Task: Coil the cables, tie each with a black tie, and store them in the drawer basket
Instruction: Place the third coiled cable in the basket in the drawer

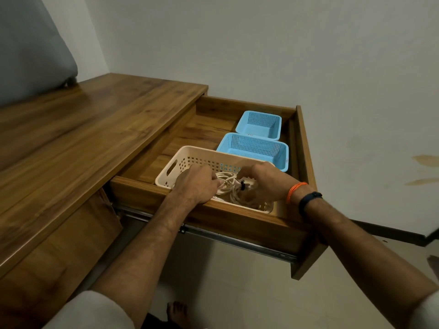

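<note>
Cables [228,186] lie in the basket [190,155] inside the drawer [237,224].

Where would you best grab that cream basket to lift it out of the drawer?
Probably by the cut-out handle slot in the cream basket's left end wall, reaching down from above. The opposite end is hidden behind the right hand, so a matching slot there can't be confirmed.

A single wide-angle head view looks forward and down from above the person's forearms, tilted so the wooden desk top [90,129] slants across the left and the plain wall [285,55] fills the upper right. It sits close over the open drawer [237,224], which lies at mid-frame, with the floor [237,293] visible below. No second view shares the scene.
</note>
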